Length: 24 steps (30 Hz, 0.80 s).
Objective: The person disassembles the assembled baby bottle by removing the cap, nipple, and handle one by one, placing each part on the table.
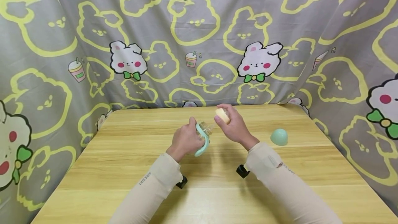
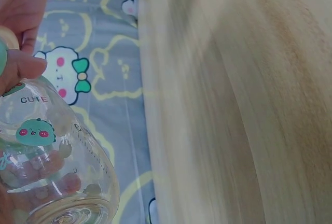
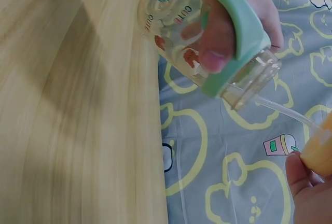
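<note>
My left hand (image 1: 188, 137) grips a clear baby bottle (image 2: 62, 156) printed with small cartoon faces and the word CUTE. A mint-green handle ring (image 3: 244, 19) sits around its neck, and the threaded mouth (image 3: 254, 79) is uncovered, tilted toward my right hand. Between thumb and fingers, my right hand (image 1: 234, 125) holds a pale yellow collar (image 1: 222, 116). From that collar a thin clear straw (image 3: 288, 111) runs to the bottle's mouth, its far end apparently inside. On the table to the right rests a mint-green dome cap (image 1: 279, 137), apart from both hands.
The light wood table (image 1: 124, 168) spans the space below my arms. Behind and beside it hangs a grey curtain (image 1: 192, 27) with yellow outlines and rabbit faces. Black wrist mounts (image 1: 242, 171) stick out under both sleeves.
</note>
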Each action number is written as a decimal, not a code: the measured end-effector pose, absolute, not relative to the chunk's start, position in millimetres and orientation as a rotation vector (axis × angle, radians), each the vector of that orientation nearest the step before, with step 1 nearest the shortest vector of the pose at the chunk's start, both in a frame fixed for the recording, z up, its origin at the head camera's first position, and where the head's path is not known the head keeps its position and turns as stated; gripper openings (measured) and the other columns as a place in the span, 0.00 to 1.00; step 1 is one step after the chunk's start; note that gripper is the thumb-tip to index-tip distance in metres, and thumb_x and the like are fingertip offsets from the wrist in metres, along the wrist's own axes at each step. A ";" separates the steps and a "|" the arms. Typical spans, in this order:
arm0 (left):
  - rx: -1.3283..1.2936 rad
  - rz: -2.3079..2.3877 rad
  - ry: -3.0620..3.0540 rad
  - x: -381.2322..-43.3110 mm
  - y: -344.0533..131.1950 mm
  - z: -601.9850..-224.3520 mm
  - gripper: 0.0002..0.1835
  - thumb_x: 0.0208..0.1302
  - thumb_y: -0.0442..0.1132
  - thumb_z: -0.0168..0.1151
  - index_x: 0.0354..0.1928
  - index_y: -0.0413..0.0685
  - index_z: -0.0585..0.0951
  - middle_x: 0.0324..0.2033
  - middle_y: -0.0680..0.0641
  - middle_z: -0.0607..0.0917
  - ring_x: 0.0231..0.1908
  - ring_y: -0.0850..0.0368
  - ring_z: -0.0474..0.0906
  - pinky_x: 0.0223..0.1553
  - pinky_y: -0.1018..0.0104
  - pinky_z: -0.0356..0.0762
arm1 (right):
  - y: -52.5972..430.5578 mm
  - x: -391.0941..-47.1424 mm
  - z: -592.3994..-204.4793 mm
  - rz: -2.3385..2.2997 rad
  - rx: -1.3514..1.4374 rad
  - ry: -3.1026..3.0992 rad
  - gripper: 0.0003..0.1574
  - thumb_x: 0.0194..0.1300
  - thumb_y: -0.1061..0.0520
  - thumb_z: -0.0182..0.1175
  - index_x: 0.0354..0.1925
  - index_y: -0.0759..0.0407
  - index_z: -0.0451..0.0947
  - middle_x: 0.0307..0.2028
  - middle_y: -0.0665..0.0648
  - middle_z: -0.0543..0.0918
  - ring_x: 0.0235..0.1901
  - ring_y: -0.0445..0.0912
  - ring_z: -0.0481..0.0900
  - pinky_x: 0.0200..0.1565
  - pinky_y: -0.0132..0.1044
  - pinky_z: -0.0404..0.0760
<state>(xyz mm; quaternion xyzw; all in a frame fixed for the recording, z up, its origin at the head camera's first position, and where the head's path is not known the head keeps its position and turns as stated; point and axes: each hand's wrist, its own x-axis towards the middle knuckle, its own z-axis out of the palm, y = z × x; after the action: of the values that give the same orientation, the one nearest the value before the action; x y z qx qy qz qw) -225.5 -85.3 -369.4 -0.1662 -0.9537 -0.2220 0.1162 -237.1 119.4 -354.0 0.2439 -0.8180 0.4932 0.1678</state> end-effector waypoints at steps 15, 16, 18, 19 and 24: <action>-0.490 -0.615 -2.773 -224.8 -89.3 -372.4 0.25 0.45 0.47 0.66 0.40 0.45 0.65 0.14 0.51 0.72 0.12 0.58 0.65 0.14 0.65 0.62 | 127.9 -239.1 -343.9 1.381 0.700 -2.306 0.25 0.68 0.55 0.57 0.61 0.58 0.67 0.37 0.63 0.72 0.26 0.50 0.71 0.25 0.43 0.74; -0.490 -0.614 -2.773 -224.6 -89.3 -372.2 0.25 0.45 0.46 0.66 0.40 0.45 0.65 0.14 0.51 0.72 0.12 0.58 0.65 0.14 0.65 0.62 | 128.1 -239.4 -343.3 1.381 0.702 -2.304 0.25 0.68 0.56 0.57 0.61 0.58 0.67 0.37 0.63 0.72 0.26 0.50 0.71 0.25 0.42 0.74; -0.489 -0.611 -2.777 -224.5 -89.3 -372.1 0.25 0.45 0.45 0.67 0.40 0.45 0.65 0.14 0.51 0.72 0.12 0.58 0.65 0.14 0.65 0.62 | 128.5 -239.5 -341.5 1.385 0.705 -2.296 0.25 0.69 0.56 0.57 0.61 0.58 0.67 0.35 0.63 0.72 0.26 0.50 0.71 0.24 0.42 0.74; -0.487 -0.611 -2.779 -224.4 -89.2 -372.1 0.25 0.45 0.45 0.68 0.40 0.45 0.65 0.14 0.51 0.72 0.12 0.57 0.65 0.14 0.64 0.62 | 128.7 -239.5 -340.6 1.387 0.705 -2.295 0.25 0.69 0.56 0.57 0.61 0.58 0.67 0.35 0.64 0.73 0.25 0.50 0.71 0.24 0.42 0.74; -0.481 -0.613 -2.792 -225.2 -89.5 -372.7 0.26 0.46 0.45 0.68 0.40 0.45 0.65 0.14 0.50 0.72 0.12 0.57 0.66 0.14 0.64 0.63 | 130.5 -240.7 -338.0 1.386 0.694 -2.292 0.25 0.69 0.55 0.57 0.61 0.58 0.66 0.34 0.63 0.73 0.24 0.50 0.71 0.24 0.41 0.73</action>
<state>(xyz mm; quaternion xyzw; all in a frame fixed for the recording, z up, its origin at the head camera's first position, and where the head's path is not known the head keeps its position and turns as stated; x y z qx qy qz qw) -225.2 -89.5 -372.7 -0.1647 -0.9561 -0.2099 0.1211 -240.7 130.5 -338.0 0.2463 -0.8139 0.4923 0.1863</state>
